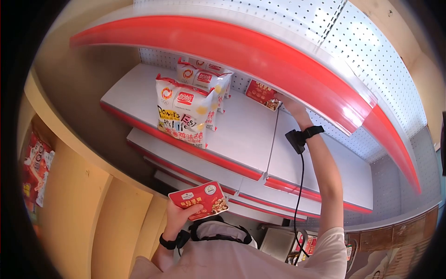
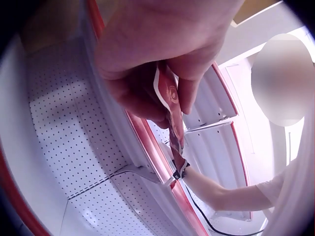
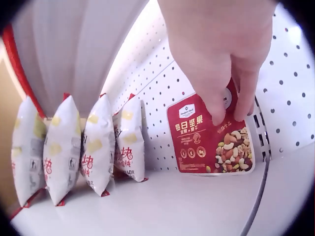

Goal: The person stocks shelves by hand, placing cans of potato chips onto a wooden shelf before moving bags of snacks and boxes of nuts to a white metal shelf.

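Note:
My right hand reaches under the upper shelf and pinches the top edge of a red nut packet. That packet stands upright on the shelf, near the perforated back panel, its printed front with pictured nuts facing out. Low in front of my body, my left hand grips a second red nut packet, thumb across its front. In the left wrist view this packet appears edge-on between thumb and fingers. Several white snack bags stand in a row to the left of the packet at my right hand.
A red-edged upper shelf overhangs the right forearm. More shelves lie below. A black cable hangs from the right wrist strap. A metal cart stands low at the right, and a wooden partition is at the left.

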Tool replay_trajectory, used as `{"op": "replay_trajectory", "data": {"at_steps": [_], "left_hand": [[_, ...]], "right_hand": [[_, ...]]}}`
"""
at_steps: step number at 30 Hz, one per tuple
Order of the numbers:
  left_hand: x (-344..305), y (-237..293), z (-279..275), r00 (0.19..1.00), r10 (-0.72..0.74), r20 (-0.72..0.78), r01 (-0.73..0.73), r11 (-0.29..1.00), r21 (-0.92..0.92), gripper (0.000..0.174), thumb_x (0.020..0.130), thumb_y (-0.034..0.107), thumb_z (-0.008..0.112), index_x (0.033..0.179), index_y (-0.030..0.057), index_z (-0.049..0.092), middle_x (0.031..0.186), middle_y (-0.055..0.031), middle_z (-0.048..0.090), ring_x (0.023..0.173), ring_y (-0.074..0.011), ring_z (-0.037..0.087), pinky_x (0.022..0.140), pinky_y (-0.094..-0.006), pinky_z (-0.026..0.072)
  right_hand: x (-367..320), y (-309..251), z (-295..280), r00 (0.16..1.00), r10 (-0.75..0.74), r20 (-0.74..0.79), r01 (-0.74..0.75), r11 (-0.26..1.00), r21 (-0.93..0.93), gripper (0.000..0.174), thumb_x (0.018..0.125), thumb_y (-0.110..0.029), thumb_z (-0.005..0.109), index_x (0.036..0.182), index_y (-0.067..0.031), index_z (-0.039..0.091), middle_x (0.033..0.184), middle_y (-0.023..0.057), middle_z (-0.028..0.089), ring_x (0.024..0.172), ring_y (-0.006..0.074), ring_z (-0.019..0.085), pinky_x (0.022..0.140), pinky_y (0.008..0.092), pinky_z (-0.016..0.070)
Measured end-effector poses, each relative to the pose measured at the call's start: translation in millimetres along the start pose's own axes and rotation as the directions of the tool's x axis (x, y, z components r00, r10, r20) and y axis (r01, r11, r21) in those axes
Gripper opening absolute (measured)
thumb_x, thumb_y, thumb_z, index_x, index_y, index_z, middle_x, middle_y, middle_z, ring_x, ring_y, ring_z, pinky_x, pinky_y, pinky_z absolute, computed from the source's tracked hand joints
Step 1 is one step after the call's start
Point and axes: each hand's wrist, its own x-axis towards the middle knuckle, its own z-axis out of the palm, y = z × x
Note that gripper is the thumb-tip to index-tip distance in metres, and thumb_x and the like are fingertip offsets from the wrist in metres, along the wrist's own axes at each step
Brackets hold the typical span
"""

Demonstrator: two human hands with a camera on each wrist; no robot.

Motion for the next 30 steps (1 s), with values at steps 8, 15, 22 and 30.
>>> {"op": "replay_trajectory", "data": {"at_steps": [8,15,22,30], "left_hand": [[-3,2,-6,0.999,-0.019,-0.046,0.018,1.000,-0.003,0.038,0.066,0.008,0.084,0.096,-0.0012,0.065,0.090,-0.0094,0.071,0.079,-0.0146,0.067,0.069,-0.0270,0.0542],[-3,8,-16,0.995,0.032,-0.100,-0.031,0.999,0.005,0.035,0.068,0.009,0.083,0.096,-0.0009,0.065,0.090,-0.0091,0.071,0.079,-0.0146,0.068,0.069,-0.0271,0.0542],[2,10,-16,0.998,0.031,-0.051,-0.033,0.999,-0.040,0.032,0.070,0.008,0.081,0.096,-0.0012,0.065,0.090,-0.0091,0.071,0.079,-0.0140,0.068,0.069,-0.0268,0.0541],[22,25,10,0.980,0.049,0.191,-0.038,0.997,-0.061,0.029,0.074,0.008,0.079,0.097,-0.0029,0.065,0.091,-0.0084,0.071,0.081,-0.0118,0.067,0.070,-0.0252,0.0532]], "right_hand": [[-3,60,25,0.977,-0.202,-0.069,0.134,0.832,-0.538,0.035,0.071,-0.012,0.072,0.101,0.0004,0.061,0.089,0.0178,0.064,0.088,0.0343,0.061,0.076,0.0425,0.0480],[-14,-22,9,0.802,-0.578,-0.148,0.421,0.724,-0.546,0.050,0.063,-0.010,0.078,0.108,-0.0017,0.059,0.097,0.0195,0.062,0.091,0.0386,0.060,0.076,0.0461,0.0476],[-16,9,-3,0.875,-0.463,-0.142,0.354,0.811,-0.466,0.051,0.068,-0.017,0.079,0.112,-0.0005,0.058,0.101,0.0185,0.063,0.094,0.0364,0.060,0.080,0.0433,0.0475],[-63,-162,-51,0.994,0.019,0.110,0.015,0.956,-0.293,0.052,0.076,-0.026,0.076,0.117,-0.0013,0.057,0.106,0.0137,0.064,0.084,0.0218,0.063,0.073,0.0331,0.0494]]}}
